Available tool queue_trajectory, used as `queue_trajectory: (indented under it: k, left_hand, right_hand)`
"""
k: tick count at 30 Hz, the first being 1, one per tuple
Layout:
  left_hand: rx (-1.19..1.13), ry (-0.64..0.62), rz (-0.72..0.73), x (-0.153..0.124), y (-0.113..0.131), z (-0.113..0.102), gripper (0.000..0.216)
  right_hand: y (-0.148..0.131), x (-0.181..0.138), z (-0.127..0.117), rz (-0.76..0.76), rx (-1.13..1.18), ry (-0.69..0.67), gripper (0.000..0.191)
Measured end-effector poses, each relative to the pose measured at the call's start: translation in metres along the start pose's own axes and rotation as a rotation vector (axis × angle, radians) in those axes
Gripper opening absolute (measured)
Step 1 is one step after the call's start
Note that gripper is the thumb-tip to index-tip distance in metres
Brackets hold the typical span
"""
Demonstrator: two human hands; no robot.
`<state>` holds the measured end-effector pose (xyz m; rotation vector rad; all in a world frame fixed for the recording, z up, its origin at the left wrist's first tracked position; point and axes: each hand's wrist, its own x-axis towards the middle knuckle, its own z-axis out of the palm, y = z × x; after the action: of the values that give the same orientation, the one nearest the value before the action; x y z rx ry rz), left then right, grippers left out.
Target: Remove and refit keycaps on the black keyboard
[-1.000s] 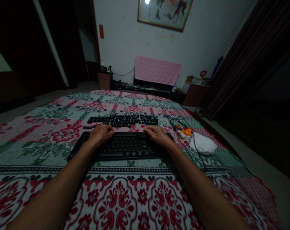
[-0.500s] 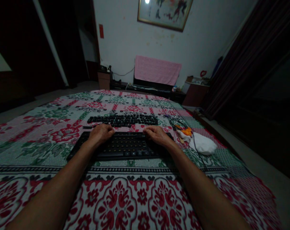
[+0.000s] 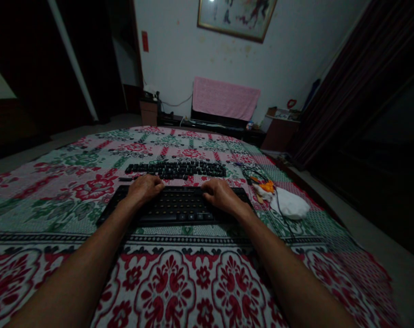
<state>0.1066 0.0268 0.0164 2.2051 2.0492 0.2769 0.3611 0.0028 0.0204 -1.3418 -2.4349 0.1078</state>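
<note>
A black keyboard [image 3: 172,205] lies on the patterned bedspread in front of me, its main area bare of keycaps, with a few caps left along the near row. My left hand [image 3: 145,187] rests over its upper left part, fingers curled round the far edge. Over the upper right part is my right hand [image 3: 218,193], thumb and fingers bent toward each other; whatever is between them is too dark and small to make out. Just beyond the keyboard, loose black keycaps [image 3: 176,169] lie in rows. A long dark keycap [image 3: 125,179] sits by my left hand.
Right of the keyboard lie a white cloth bundle [image 3: 290,203], an orange item [image 3: 266,186] and a black cable [image 3: 284,222]. The floral bedspread [image 3: 169,282] covers the bed. A pink towel [image 3: 225,99] hangs over a dark screen by the wall.
My right hand has shifted slightly left and nearer to me over the keyboard, its fingers more curled. My left hand stays at the same place on the keyboard.
</note>
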Motion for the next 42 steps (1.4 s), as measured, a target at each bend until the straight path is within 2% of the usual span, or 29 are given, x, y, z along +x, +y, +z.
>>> queue_trajectory:
  k: [7, 14, 16, 19, 22, 27, 34, 42]
  left_hand:
    - [-0.006, 0.008, -0.002, -0.003, 0.003, -0.002, 0.034]
    - [0.005, 0.001, -0.006, -0.003, 0.003, -0.002, 0.035]
    - [0.004, -0.002, 0.002, -0.003, 0.003, -0.002, 0.035]
    - [-0.009, -0.002, 0.013, -0.003, 0.002, -0.002, 0.036]
    - [-0.014, 0.001, 0.007, -0.003, 0.002, -0.002, 0.035]
    - [-0.005, 0.0, 0.014, -0.002, 0.001, -0.002, 0.035]
    - [0.015, -0.006, 0.015, -0.002, 0.002, -0.002, 0.037]
    - [0.014, 0.0, 0.008, -0.002, 0.003, -0.002, 0.037]
  right_hand:
    - [-0.002, -0.002, 0.002, -0.048, -0.09, 0.005, 0.019]
    - [0.009, -0.003, -0.006, -0.031, 0.062, -0.011, 0.016]
    - [0.011, -0.005, -0.013, -0.009, 0.197, -0.061, 0.016]
    - [0.012, -0.008, -0.024, 0.025, 0.399, -0.231, 0.015]
    - [0.015, -0.011, -0.031, 0.067, 0.482, -0.308, 0.015]
    - [0.017, -0.013, -0.032, 0.112, 0.506, -0.297, 0.015]
    - [0.0, -0.014, -0.029, 0.09, 0.472, -0.428, 0.025]
    - [0.008, -0.013, -0.031, 0.141, 0.46, -0.402, 0.022]
